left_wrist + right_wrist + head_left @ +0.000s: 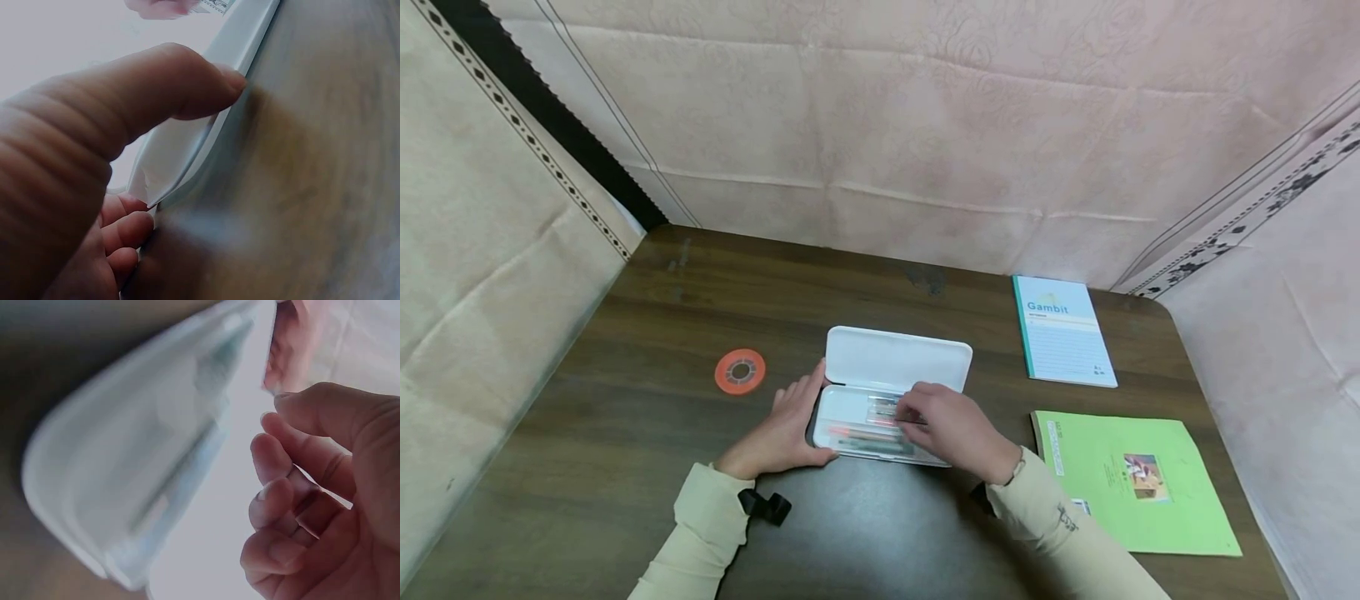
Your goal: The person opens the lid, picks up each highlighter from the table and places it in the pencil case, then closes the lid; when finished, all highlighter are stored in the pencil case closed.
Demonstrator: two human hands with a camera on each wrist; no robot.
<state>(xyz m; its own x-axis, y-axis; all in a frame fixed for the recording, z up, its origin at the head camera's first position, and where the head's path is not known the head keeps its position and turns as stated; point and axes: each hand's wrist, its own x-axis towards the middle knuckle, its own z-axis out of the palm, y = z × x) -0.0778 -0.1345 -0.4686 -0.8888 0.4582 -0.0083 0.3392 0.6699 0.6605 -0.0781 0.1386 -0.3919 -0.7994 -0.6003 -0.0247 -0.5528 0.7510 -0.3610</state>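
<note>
A white pencil case (898,357) lies on the table with its lid folded back. Inside its tray are pens (868,442), one with a reddish part, and a small clear item (882,408) that my right hand partly covers. My left hand (790,421) grips the case's left end; in the left wrist view its thumb (187,81) lies over the near rim, its other fingers at the corner. My right hand (951,425) hovers over the tray's right part, fingers loosely bent. The right wrist view shows a small gap between thumb and forefinger, with nothing plainly held.
An orange tape roll (740,372) lies left of the case. At the back right is a blue-and-white notebook (1063,333). A green book (1135,483) sits beside my right forearm. Pale cloth (850,125) walls in the back and sides of the brown table (587,467).
</note>
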